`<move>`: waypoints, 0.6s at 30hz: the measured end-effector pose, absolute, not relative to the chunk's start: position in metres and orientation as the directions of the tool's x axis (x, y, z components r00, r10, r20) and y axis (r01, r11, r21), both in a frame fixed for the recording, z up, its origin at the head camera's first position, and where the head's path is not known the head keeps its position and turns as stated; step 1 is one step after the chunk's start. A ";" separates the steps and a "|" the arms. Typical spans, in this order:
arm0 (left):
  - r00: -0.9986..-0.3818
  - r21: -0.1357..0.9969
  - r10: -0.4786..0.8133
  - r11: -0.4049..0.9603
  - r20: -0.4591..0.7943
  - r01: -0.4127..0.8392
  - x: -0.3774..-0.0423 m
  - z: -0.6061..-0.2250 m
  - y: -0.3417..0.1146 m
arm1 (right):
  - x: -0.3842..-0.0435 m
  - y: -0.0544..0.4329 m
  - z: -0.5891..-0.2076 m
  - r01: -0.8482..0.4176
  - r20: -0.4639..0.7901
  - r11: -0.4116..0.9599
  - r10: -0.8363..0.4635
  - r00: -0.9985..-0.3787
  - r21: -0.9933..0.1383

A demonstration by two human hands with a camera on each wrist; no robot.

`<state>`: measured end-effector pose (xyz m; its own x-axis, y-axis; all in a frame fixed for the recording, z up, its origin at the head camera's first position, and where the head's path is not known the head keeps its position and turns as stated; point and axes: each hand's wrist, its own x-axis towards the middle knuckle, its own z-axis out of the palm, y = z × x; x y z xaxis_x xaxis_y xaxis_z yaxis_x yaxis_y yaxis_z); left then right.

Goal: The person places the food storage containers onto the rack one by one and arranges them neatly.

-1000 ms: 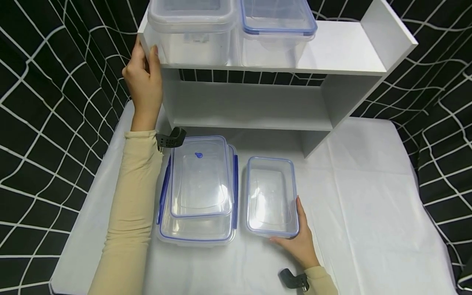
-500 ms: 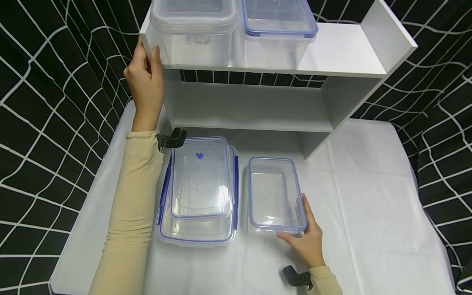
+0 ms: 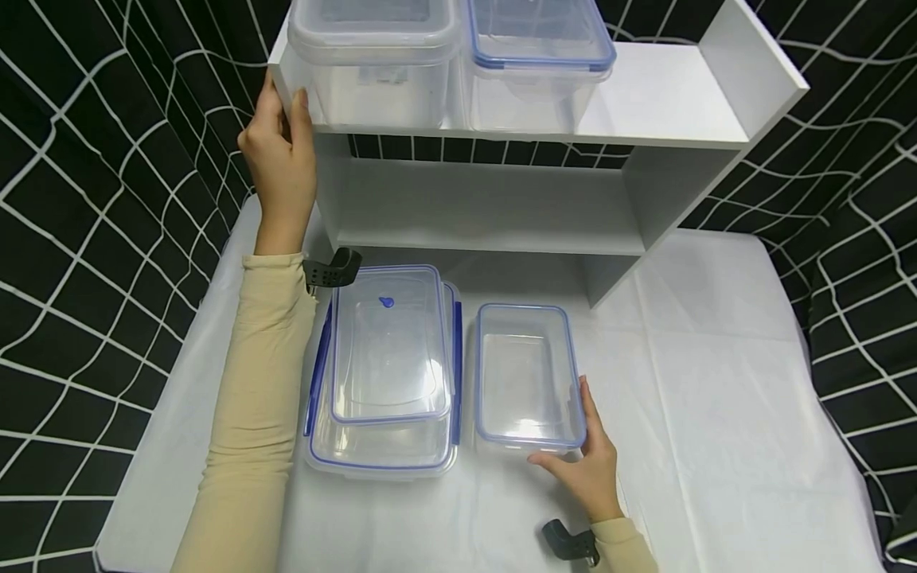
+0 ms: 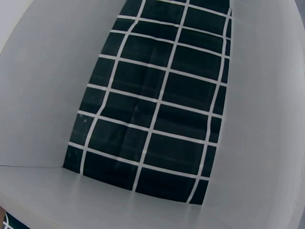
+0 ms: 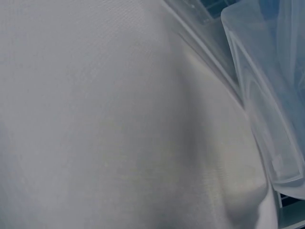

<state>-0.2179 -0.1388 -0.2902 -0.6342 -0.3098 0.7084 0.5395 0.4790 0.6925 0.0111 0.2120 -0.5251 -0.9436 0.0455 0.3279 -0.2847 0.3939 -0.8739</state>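
My left hand (image 3: 279,163) grips the left side panel of a white shelf unit (image 3: 487,203) at its upper front edge, thumb on the inner face. In the left wrist view, the shelf's pale boards (image 4: 267,119) frame a dark gridded backdrop. Low on the right, my right hand (image 3: 591,469) holds a clear food container (image 3: 526,374) with a blue rim by its near right corner, fingers along the right side and thumb at the near edge. The right wrist view is mostly white cloth (image 5: 95,119), with clear plastic (image 5: 271,109) at the right.
Left of the held container lies a smaller clear container (image 3: 390,350) on top of a wide one (image 3: 387,446) with blue side clips. Two more lidded containers stand on the upper shelf, a white-lidded one (image 3: 380,95) and a blue-rimmed one (image 3: 526,99). Black netted curtains (image 3: 93,239) surround the white-covered table (image 3: 723,398).
My right hand and the container shifted a little right, then back left; the container's near edge now sits slightly farther from me. My left hand stays on the shelf panel.
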 end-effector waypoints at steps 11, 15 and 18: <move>-0.636 0.690 -0.304 0.484 0.710 0.539 -0.219 -0.292 -0.138 | 0.016 0.211 -0.538 -0.112 0.167 0.480 0.072 -0.983 -0.870; -0.642 0.703 -0.313 0.458 0.700 0.544 -0.219 -0.291 -0.138 | 0.015 0.211 -0.542 -0.096 0.129 0.479 0.035 -0.991 -0.872; -0.643 0.706 -0.315 0.450 0.698 0.547 -0.219 -0.292 -0.138 | 0.014 0.211 -0.543 -0.060 0.082 0.466 0.026 -0.996 -0.882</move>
<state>-0.2192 -0.1380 -0.2918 -0.6426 -0.3154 0.6983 0.5466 0.4500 0.7062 0.0136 0.2111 -0.5429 -0.9963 0.0259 0.0819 -0.0604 0.4665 -0.8825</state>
